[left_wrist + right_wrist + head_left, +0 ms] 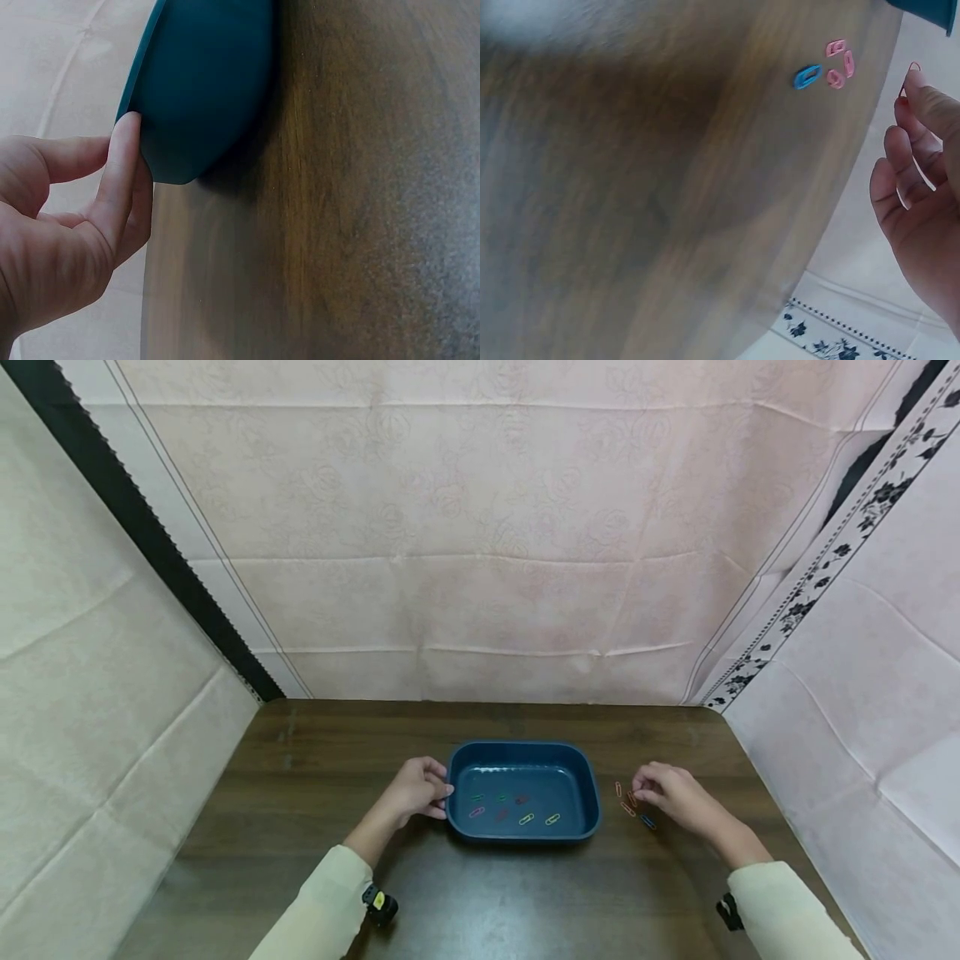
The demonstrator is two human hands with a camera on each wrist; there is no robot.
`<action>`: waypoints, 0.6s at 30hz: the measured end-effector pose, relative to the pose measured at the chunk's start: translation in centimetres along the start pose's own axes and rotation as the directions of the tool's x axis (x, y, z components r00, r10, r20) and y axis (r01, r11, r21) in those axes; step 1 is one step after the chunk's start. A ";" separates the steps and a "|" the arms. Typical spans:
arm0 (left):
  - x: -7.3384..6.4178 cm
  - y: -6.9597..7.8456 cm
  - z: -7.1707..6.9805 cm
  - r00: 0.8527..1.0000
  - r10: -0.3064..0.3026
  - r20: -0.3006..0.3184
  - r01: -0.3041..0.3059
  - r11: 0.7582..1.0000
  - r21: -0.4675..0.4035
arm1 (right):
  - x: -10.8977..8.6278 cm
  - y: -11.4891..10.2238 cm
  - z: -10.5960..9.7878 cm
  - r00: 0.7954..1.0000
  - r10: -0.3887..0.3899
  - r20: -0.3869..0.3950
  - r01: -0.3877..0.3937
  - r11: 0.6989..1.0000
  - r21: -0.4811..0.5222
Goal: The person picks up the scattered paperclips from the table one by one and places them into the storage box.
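My left hand [422, 789] pinches the left rim of a dark blue plastic tray [522, 842] between thumb and fingers. In the left wrist view the fingers touch the tray's outer wall [202, 82]. Inside the tray lie several small paper clips, among them a yellow paper clip [552, 819] and a pink one [476, 812]. To the right of the tray, my right hand [675, 795] pinches a reddish paper clip [915, 66] at its fingertips, raised above the table. Below it on the table are a blue paper clip [807, 76] and several pinkish-orange paper clips [835, 48].
The brown wooden table [480, 893] has a rounded far edge. Pale cloth hangs behind it [480, 610] and along both sides. The right cloth [862, 693] carries a black floral border. A dark device is strapped to each sleeve.
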State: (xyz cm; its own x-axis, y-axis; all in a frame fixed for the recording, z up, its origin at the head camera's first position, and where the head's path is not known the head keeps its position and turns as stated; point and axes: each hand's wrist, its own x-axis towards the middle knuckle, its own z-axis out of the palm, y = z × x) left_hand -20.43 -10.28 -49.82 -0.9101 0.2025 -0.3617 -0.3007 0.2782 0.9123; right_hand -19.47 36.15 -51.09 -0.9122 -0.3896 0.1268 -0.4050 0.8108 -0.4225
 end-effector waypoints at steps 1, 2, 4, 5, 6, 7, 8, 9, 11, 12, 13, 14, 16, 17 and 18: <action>0.0 0.0 0.0 1.000 0.000 0.001 0.000 1.000 -0.002 | 0.1 -0.2 -0.1 1.000 -0.008 -0.003 0.008 1.000 0.002; 0.0 -0.1 0.0 1.000 0.005 0.002 -0.005 1.000 0.002 | 0.3 -0.4 -0.1 1.000 -0.020 -0.011 0.020 1.000 0.001; 0.0 -0.1 0.0 1.000 0.003 0.000 -0.003 1.000 -0.001 | 0.6 -0.8 -0.2 0.998 -0.049 -0.031 0.049 0.999 -0.002; 0.0 -0.1 0.0 1.000 0.004 0.000 -0.004 1.000 -0.001 | 0.7 -1.0 -0.2 0.997 -0.067 -0.037 0.067 0.998 -0.006; -0.1 -0.1 0.0 1.000 0.005 -0.001 -0.005 1.000 0.001 | 0.9 -1.2 -0.3 0.995 -0.085 -0.043 0.085 0.996 -0.009; -0.1 -0.1 0.1 1.000 0.002 -0.003 -0.002 1.000 0.001 | 1.1 -1.4 -0.3 0.993 -0.104 -0.049 0.104 0.995 -0.011; -0.1 -0.1 0.1 1.000 0.005 -0.004 -0.005 1.000 0.007 | 1.2 -1.7 -0.4 0.992 -0.115 -0.050 0.114 0.993 -0.011; -0.1 -0.1 0.1 1.000 0.000 -0.006 0.000 1.000 0.005 | 1.4 -1.9 -0.4 0.991 -0.124 -0.049 0.124 0.992 -0.010; -0.1 -0.1 0.1 1.000 0.001 -0.006 -0.001 1.000 0.011 | 1.8 -2.3 -0.5 0.989 -0.141 -0.046 0.141 0.990 -0.007; -0.2 -0.1 0.1 1.000 0.003 -0.008 -0.003 1.000 0.016 | 2.0 -2.6 -0.6 0.988 -0.148 -0.047 0.147 0.989 -0.006; -0.1 -0.1 0.2 1.000 0.003 -0.008 -0.003 1.000 0.020 | 2.1 -2.8 -0.6 0.987 -0.154 -0.048 0.154 0.988 -0.006; -0.1 -0.1 0.2 1.000 0.004 -0.008 -0.004 1.000 0.022 | 2.3 -3.0 -0.7 0.986 -0.161 -0.050 0.161 0.987 -0.007; 0.0 -0.1 0.2 1.000 0.002 -0.009 -0.002 1.000 0.020 | 2.7 -3.5 -0.9 0.983 -0.178 -0.050 0.177 0.984 -0.011; 0.0 -0.1 0.2 1.000 0.001 -0.010 -0.001 1.000 0.018 | 2.9 -3.7 -1.0 0.982 -0.184 -0.046 0.184 0.983 -0.013; 0.1 -0.1 0.2 1.000 0.002 -0.011 -0.002 1.000 0.017 | 3.1 -3.9 -1.1 0.981 -0.191 -0.037 0.190 0.982 -0.013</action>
State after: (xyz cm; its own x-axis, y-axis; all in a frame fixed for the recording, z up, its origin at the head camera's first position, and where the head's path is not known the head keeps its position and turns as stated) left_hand -20.41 -10.15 -50.01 -0.9139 0.1925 -0.3573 -0.2938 0.2936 0.9096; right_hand -20.75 32.25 -48.04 -0.8200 -0.5205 0.2381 -0.5719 0.7274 -0.3792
